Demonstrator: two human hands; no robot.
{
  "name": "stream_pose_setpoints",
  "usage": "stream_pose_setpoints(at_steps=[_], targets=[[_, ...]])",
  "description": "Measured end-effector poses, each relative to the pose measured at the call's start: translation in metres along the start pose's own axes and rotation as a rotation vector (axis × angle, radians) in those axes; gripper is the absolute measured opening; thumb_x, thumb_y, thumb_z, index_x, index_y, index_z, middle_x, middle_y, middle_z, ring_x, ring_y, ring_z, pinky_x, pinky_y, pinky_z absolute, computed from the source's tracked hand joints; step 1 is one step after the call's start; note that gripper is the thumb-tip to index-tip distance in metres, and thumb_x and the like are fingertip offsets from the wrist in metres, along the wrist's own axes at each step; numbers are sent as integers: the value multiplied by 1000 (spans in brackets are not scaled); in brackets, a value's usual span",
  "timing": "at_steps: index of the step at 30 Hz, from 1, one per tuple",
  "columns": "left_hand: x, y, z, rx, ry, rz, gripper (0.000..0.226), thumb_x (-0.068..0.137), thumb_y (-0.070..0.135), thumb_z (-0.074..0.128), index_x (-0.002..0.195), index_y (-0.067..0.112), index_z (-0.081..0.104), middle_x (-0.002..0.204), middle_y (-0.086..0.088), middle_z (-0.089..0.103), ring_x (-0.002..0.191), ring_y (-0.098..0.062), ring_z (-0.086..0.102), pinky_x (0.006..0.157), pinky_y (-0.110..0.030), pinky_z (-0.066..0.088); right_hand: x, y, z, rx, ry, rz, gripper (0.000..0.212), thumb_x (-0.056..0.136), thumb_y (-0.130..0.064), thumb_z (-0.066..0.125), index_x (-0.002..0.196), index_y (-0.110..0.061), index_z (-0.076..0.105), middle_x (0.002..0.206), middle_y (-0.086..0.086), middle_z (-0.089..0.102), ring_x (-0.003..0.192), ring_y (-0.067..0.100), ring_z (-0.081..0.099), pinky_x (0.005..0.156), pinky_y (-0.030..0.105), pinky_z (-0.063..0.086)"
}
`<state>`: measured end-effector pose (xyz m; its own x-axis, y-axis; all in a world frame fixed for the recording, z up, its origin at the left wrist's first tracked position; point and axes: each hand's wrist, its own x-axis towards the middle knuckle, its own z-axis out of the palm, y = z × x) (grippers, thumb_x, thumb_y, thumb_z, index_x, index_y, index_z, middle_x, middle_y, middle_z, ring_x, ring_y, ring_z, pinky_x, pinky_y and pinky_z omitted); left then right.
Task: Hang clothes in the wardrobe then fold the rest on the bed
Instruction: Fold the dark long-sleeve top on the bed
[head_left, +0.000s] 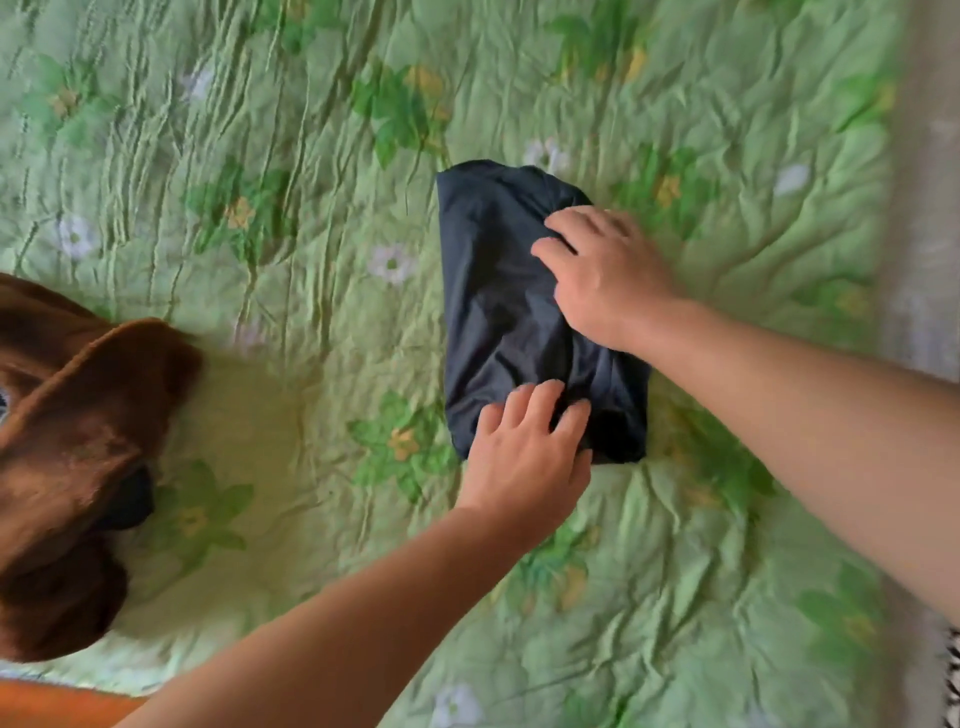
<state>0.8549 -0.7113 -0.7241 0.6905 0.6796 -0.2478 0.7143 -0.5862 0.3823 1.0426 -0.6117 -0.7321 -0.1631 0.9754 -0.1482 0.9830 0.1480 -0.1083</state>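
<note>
Cloth is looking thin, soft and slippery: the navy garment is lying bundled mid-bed, right of a brown fleece. The right hand is bunching its far-right edge in curled fingers. The left hand is pressing the near end, fingers extended. Gripping through all layers is probably safest.

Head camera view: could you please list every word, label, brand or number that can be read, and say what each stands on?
None: no readable text shows anywhere in this view.
Folded dark navy garment: plain, no label showing.
Green floral quilted bedspread: printed flowers only.
Brown plush fabric: blurred, no writing visible.
</note>
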Motion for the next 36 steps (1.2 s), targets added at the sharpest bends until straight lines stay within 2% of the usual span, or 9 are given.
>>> stream_pose_setpoints(at_steps=[6,11,14,18,22,24,29,32,36], targets=[[2,-33,29,188,-366,174,82,98,56,45,158,37,-8,166,-8,-23,151,-28,-26,119,-63,-7,31,-28,34,-103,-414,-74,69,103,-57,32,159,-41,-7,169,2,-18,154,28,-22,119,68,-8],[-3,-46,22,-97,2,82,50,96,54,48,142,35,51,162,-4,30,154,-26,11,119,-61,14,49,-27,25,30,-292,-2,61,97,-55,51,153,-38,32,164,8,22,151,31,18,116,60,19],[-14,-53,19,-349,244,-358,53,89,50,62,138,34,49,153,-4,34,145,-27,30,115,-49,28,63,-20,15,40,-73,166,68,91,-51,62,149,-28,37,155,15,30,142,39,28,108,56,31],[-11,-64,18,-875,170,-814,68,80,38,80,138,26,45,124,2,59,113,-16,59,101,-38,49,80,-6,14,162,-301,397,103,85,-59,68,160,-29,4,161,17,23,145,42,28,112,63,28],[-4,-72,16,-1072,-8,-836,22,76,22,81,94,23,68,73,15,72,65,5,66,56,-14,51,86,-5,16,267,-243,499,82,83,-52,75,144,-14,35,135,15,55,118,39,58,88,46,48],[-2,-78,11,-1113,-24,-836,12,71,21,77,79,16,70,62,13,68,56,2,61,54,-18,48,85,-1,14,402,-271,558,59,80,-45,79,120,-11,53,115,12,61,103,35,61,75,37,43],[-4,-109,-22,-1479,111,-909,14,80,10,71,94,11,69,82,-6,68,77,-21,64,67,-34,53,54,17,-8,768,-163,785,35,74,-38,80,99,-19,62,88,-2,62,74,18,59,60,29,42],[-7,-139,-43,-1620,218,-902,14,95,8,60,108,13,61,97,-9,67,85,-21,65,68,-34,56,15,23,-13,1093,-182,884,39,75,-35,81,106,-14,68,95,6,74,82,25,72,74,34,57],[-11,-137,-41,-1576,49,-868,45,95,18,68,130,17,40,108,-16,68,91,-34,67,78,-48,52,-33,18,-5,1318,-249,1015,43,78,-37,83,111,-16,68,93,3,79,84,28,76,70,35,58]])
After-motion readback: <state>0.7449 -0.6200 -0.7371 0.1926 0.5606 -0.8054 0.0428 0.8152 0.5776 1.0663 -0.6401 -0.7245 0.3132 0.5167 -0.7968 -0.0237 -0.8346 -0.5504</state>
